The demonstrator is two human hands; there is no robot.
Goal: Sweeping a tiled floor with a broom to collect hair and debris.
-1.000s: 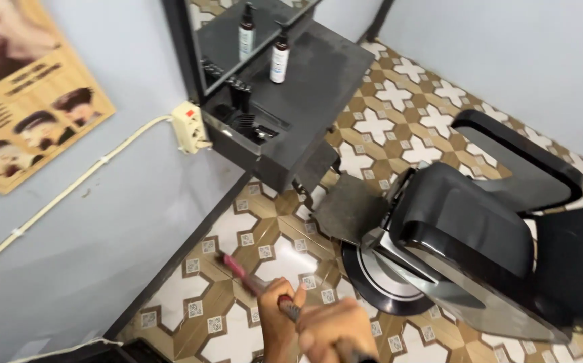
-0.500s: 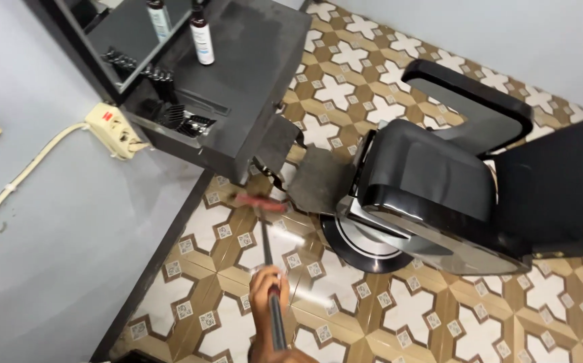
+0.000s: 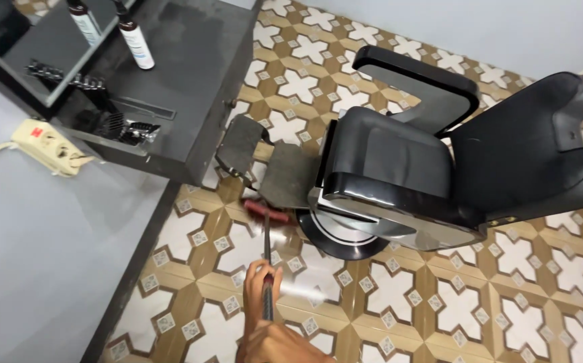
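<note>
One hand wraps its fingers around the long dark broom handle, angling the red broom head under the black padded barber chair, beside its footrest, to reach floor there; which hand grips is unclear.

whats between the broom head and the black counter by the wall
In the head view, the chair's two dark footrest pads lie between the red broom head and the black counter, over patterned floor tiles.
</note>
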